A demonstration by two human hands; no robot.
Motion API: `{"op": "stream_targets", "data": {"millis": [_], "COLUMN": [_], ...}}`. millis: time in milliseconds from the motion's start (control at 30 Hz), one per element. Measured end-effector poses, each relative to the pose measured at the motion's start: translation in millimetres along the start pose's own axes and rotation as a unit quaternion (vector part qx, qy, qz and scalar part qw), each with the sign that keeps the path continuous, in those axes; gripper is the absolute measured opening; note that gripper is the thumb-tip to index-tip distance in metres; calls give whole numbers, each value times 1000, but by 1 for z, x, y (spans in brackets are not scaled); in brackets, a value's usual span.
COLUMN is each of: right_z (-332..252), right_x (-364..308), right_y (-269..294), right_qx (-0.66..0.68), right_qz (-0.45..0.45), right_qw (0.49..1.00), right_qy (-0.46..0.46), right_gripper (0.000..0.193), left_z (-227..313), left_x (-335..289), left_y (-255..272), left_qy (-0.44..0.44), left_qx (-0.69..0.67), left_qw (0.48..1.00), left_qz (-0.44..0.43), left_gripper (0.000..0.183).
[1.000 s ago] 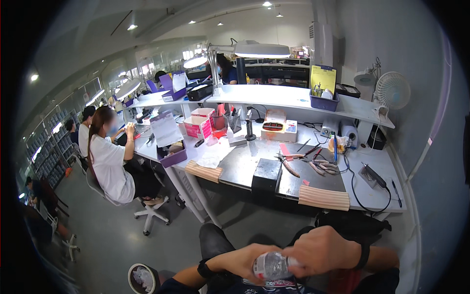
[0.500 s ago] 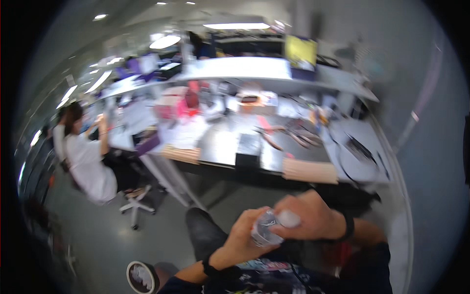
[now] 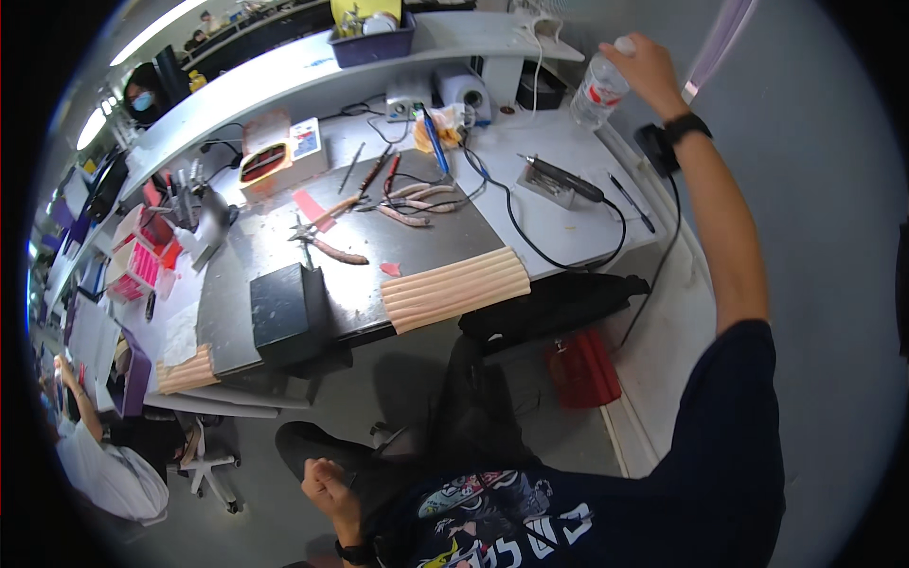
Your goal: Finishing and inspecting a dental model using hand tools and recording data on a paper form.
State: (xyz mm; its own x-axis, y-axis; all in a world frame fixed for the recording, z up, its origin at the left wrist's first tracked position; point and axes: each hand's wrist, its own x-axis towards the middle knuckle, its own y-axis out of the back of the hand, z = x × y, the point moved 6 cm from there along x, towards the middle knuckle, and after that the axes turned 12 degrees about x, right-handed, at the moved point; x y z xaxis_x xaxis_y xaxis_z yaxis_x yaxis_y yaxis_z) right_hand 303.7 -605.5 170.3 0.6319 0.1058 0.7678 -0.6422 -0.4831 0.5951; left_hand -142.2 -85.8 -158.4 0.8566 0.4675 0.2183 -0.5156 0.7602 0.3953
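My right hand (image 3: 648,74) is stretched out to the far right end of the bench, its fingers closed at the white cap of a clear plastic bottle (image 3: 600,94) with a red-marked label. The bottle is upright or slightly tilted at the worktop, beside the wall; I cannot tell whether its base bears weight there. Over my left thigh, low in view, my left hand (image 3: 328,485) is curled into a loose fist, and nothing shows in it. Nearest the bottle on the white worktop lie a corded handpiece (image 3: 568,179) on a small clear box and a black pen (image 3: 632,203).
Several pliers (image 3: 331,248) lie on the metal work plate (image 3: 248,248). A dark block (image 3: 284,308) and a ridged beige pad (image 3: 456,289) sit at the front edge. A purple bin (image 3: 374,43) stands on the shelf. A red container (image 3: 582,369) is below. Another person (image 3: 109,469) sits left.
Both hands held the bottle over my lap. Now my left hand has let go and lowered leftward, and my right hand has carried the bottle up and right to the bench. The view has turned right.
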Motion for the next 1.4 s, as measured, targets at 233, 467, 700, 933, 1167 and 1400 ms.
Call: {"op": "stream_targets", "data": {"millis": [233,467,700,933,1167,1400], "right_z": [125,140,108,-44,-115,-120], "right_x": [24,33,-45,-266,-355,-347], "right_y": [-127,-144,-65,18,-77,-60], "right_qx": [-47,-23,91,155,55,157], "right_qz": [-79,-159,-119,-215,-430,-483], "right_qw": [991,968,926,890,881,854], "right_qy": [-93,-191,-346,-370,-191,-111], "right_gripper": [51,55,72,4,57,15], "left_z": [-4,16,85,125,178,133], "left_x": [42,95,176,214,231,203], "left_y": [35,52,42,40,50,139], "left_qy": [-80,5,-69,-26,-51,47], "left_qx": [274,281,281,276,298,303], "left_qw": [934,952,956,944,928,950], "left_qz": [216,118,-40,-180,-217,-54], "left_gripper": [24,38,38,32,33,28]}}
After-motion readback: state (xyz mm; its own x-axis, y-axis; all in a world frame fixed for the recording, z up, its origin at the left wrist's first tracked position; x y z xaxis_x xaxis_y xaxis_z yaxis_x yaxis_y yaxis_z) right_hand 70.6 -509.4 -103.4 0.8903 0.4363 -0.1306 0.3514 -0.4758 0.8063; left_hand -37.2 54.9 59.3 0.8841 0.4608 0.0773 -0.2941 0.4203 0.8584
